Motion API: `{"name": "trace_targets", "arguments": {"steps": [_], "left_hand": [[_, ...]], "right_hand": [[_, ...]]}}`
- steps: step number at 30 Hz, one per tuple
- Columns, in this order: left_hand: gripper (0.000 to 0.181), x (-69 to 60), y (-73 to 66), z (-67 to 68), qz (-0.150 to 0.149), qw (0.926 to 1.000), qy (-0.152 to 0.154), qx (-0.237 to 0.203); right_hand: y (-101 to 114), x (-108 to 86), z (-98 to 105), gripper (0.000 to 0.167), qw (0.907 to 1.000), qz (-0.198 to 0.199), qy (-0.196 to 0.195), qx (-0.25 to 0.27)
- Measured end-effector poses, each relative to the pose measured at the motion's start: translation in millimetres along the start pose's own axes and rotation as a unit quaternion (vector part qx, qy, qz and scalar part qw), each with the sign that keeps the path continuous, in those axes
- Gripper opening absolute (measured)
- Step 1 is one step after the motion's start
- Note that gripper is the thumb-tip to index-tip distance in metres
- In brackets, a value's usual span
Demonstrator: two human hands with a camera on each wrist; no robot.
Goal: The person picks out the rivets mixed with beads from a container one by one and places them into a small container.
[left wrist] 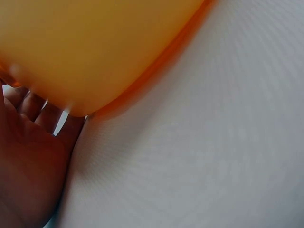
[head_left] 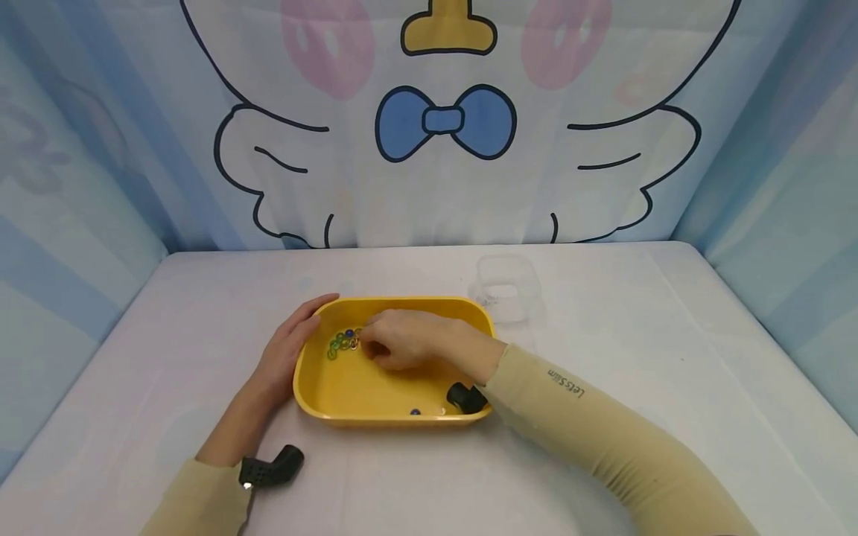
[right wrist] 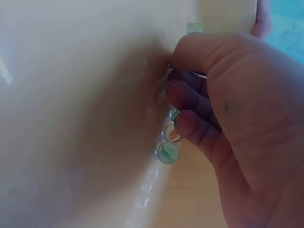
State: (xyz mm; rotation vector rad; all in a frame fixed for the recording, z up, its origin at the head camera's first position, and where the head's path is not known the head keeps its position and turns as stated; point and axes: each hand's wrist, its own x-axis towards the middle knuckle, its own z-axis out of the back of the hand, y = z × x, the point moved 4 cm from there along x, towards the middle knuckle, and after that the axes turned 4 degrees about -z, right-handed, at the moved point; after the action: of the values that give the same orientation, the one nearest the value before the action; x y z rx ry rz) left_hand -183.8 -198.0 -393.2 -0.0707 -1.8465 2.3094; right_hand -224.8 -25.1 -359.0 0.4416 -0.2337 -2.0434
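A yellow tray [head_left: 362, 418] holds a cluster of glass marbles [head_left: 344, 341] in its upper left part, green, clear and blue. My left hand [head_left: 284, 353] grips the tray's left end, thumb at the rim and fingers along the outer wall. The left wrist view shows those fingers [left wrist: 47, 114] against the tray wall [left wrist: 104, 47]. Inside the tray, my right hand [head_left: 405, 339] is at the right side of the cluster, fingers bent. In the right wrist view, that hand [right wrist: 251, 109] has its thumb and forefinger tips together; whether a marble is between them is hidden. A green-swirled marble [right wrist: 167, 152] lies below its fingers.
A blue marble [head_left: 415, 412] lies by the tray's near wall. Behind the tray's right end stands a clear plastic container [head_left: 509, 286] on the white table [head_left: 603, 298]. The right wrist's black camera [head_left: 467, 398] hangs over the tray's near right corner. A patterned curtain [head_left: 442, 193] rises behind the table.
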Motion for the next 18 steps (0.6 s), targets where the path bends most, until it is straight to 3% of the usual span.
{"name": "trace_targets", "arguments": {"steps": [11,18], "left_hand": [[0.047,-0.1,0.5,0.4,0.002,1.0,-0.002,-0.007],[0.047,0.0,0.8,0.6,0.005,0.9999,-0.002,-0.012]], "right_hand": [[1.6,-0.4,0.8,0.005,0.9997,-0.006,0.005,-0.023],[0.4,-2.1,5.0,0.009,0.9998,0.007,-0.017,-0.004]]}}
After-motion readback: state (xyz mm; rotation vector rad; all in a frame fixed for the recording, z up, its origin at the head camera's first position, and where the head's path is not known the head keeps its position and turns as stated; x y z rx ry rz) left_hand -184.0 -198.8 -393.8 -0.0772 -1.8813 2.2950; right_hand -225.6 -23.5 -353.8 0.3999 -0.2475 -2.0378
